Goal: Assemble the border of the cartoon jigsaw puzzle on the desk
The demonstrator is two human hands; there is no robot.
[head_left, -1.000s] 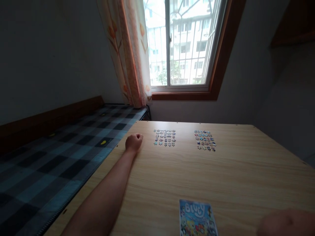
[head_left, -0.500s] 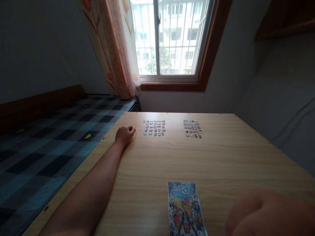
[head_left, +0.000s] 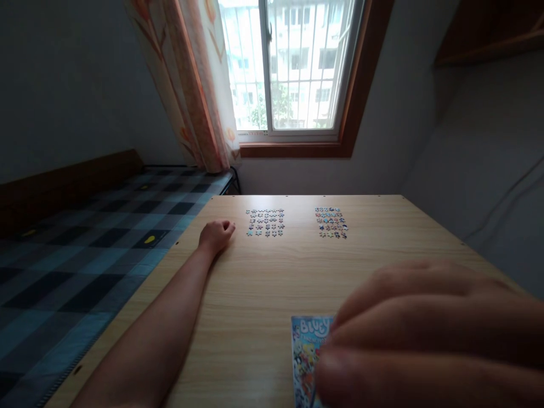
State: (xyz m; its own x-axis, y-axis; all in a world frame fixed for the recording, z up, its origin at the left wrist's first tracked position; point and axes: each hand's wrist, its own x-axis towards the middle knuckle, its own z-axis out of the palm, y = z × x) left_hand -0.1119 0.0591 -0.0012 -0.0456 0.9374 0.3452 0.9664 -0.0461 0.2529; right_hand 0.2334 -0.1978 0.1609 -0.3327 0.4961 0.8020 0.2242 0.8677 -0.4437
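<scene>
My left hand (head_left: 216, 236) rests on the far left part of the wooden table, fingers curled into a loose fist with nothing showing in it. Just to its right, apart from it, lie several small jigsaw puzzle pieces (head_left: 267, 215) in rows. A second group of jigsaw puzzle pieces (head_left: 331, 220) lies farther right. Close to the camera and blurred, my right hand (head_left: 425, 334) has its fingers bent and tips together; whatever they hold, if anything, is hidden. Behind it, partly covered, is a colourful puzzle picture card or box (head_left: 302, 357) marked "Bluey".
The light wooden table (head_left: 255, 283) has its far edge below a barred window (head_left: 297, 68). A bed with a checked cover (head_left: 85, 255) adjoins on the left, beneath a flowered curtain (head_left: 187, 85). A wooden shelf (head_left: 488, 34) hangs at upper right.
My right hand has come up and left from the lower right corner, and now covers part of the Bluey picture. My left hand and the puzzle pieces stay in place; the view has shifted slightly.
</scene>
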